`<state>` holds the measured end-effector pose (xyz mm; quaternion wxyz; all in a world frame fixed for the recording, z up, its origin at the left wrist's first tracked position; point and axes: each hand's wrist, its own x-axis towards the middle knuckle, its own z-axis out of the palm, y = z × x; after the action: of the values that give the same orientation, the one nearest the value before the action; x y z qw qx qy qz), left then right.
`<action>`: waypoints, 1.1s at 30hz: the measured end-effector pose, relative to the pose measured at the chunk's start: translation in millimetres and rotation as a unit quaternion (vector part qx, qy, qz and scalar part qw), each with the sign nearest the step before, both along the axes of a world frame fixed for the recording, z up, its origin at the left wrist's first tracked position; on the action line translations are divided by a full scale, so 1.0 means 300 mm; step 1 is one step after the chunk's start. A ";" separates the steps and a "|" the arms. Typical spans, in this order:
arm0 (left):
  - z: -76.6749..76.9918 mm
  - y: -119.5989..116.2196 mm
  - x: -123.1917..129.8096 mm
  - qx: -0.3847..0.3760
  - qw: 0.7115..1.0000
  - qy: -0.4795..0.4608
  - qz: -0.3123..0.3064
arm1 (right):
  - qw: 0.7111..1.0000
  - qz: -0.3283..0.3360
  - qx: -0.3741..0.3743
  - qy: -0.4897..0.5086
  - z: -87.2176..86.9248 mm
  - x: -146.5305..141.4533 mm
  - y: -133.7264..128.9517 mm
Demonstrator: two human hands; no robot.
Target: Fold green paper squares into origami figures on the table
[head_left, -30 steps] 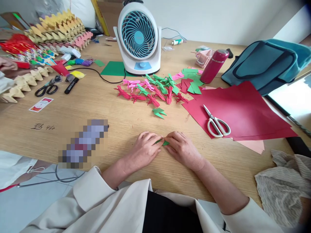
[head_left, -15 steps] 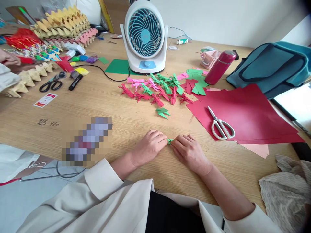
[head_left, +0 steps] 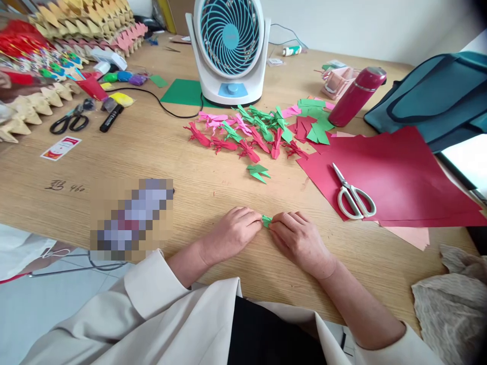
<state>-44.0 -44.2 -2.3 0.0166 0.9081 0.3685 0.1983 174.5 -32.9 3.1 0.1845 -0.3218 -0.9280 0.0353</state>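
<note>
Low over the wooden table [head_left: 182,167], a small folded piece of green paper [head_left: 266,221] is pinched between my two hands. My left hand [head_left: 241,228] grips its left end with closed fingertips. At the other end my right hand [head_left: 299,238] pinches it, thumb and fingers together. Most of the piece is hidden by my fingers. Just beyond my hands lies a green folded paper shape [head_left: 258,172] with pointed ends. Farther back is a heap of red, pink and green folded paper figures [head_left: 249,149].
White-handled scissors [head_left: 355,200] rest on red paper sheets [head_left: 395,177] at right. Behind stand a red flask [head_left: 357,96], a teal bag [head_left: 433,101] and a fan [head_left: 232,50]. Black scissors [head_left: 70,120] and a marker [head_left: 111,118] lie left, near another person's hand [head_left: 5,81]. A blurred object [head_left: 133,218] lies front left.
The view has shifted slightly, so the table's things sit a little differently. Both hands keep their pinch on the green paper, and a bit more of it shows between them.
</note>
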 end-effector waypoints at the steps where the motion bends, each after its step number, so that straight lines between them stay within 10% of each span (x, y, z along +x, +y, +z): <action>1: 0.002 0.001 0.001 -0.002 1.000 0.001 0.000 | 1.000 -0.003 -0.006 0.005 -0.002 0.000 0.000; 22: 0.009 0.047 0.014 -0.172 0.974 -0.133 0.068 | 0.983 -0.085 -0.145 0.078 -0.001 -0.019 -0.009; 33: -0.001 0.026 0.013 -0.133 0.982 -0.108 0.076 | 0.978 -0.102 -0.162 0.087 0.003 -0.031 -0.005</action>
<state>-40.0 -36.3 -2.5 0.1615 0.8403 0.4558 0.2452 165.1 -34.5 3.9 0.2127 -0.4360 -0.8527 0.1940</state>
